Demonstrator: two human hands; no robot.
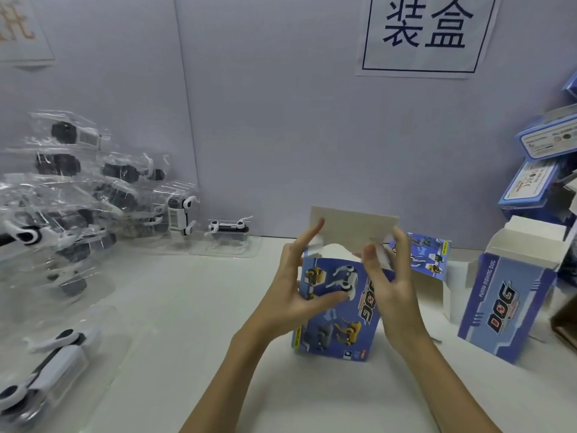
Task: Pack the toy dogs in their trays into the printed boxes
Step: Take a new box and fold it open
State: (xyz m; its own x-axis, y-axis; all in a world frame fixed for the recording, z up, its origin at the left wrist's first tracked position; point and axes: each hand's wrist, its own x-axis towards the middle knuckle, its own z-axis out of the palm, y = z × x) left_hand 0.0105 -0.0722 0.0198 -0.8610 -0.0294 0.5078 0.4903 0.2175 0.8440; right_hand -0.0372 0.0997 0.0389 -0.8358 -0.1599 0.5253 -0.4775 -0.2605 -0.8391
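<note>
A blue printed box (340, 320) with toy-dog pictures stands upright on the white table in front of me. Its grey top flap (352, 228) is raised. My left hand (299, 285) holds the box's left side, thumb on the printed front and index finger up at the flap's left corner. My right hand (390, 276) grips the box's upper right edge, fingers at the flap. A pile of clear trays with black-and-white toy dogs (78, 195) lies at the left. One toy dog in its tray (46, 360) lies at the near left.
An open printed box (505, 304) stands at the right, another open one (427, 260) behind my right hand. Closed boxes (540, 170) are stacked at the far right. A single tray with a toy dog (228, 235) stands by the back wall.
</note>
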